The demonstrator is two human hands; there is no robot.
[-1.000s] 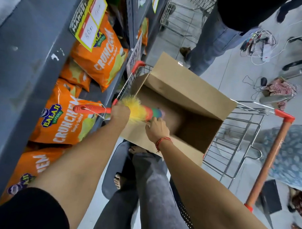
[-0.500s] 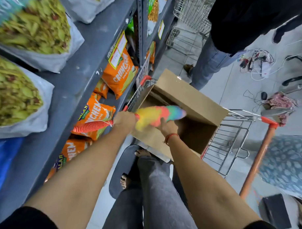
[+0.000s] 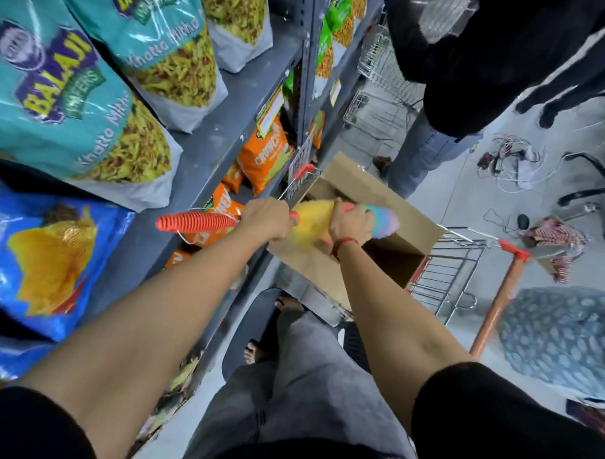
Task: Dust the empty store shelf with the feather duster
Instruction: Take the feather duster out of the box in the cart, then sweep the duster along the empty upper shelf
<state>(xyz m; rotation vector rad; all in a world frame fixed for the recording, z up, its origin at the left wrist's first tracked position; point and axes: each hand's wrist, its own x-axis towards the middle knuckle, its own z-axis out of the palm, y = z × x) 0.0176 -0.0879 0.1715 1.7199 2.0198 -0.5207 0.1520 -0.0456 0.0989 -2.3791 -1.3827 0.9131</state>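
Note:
The feather duster (image 3: pixel 308 219) has a ribbed orange-red handle and a rainbow head, yellow near the handle and blue-purple at the tip. My left hand (image 3: pixel 265 219) is closed around the handle just behind the head. My right hand (image 3: pixel 351 222) grips the fluffy head from above. The duster lies level above the open cardboard box (image 3: pixel 374 194). A grey metal store shelf (image 3: pixel 208 147) runs along the left, with snack bags on every level in view.
The box sits in a wire shopping cart (image 3: pixel 447 279) with an orange push bar. Teal, blue and orange snack bags (image 3: pixel 266 152) fill the shelves. A person in dark top and jeans (image 3: pixel 427 154) stands beyond the cart. Cables (image 3: pixel 509 161) and a chair base lie on the floor.
Both hands have lifted the duster up out of the box. My view has risen, so higher shelves with teal and blue bags now show.

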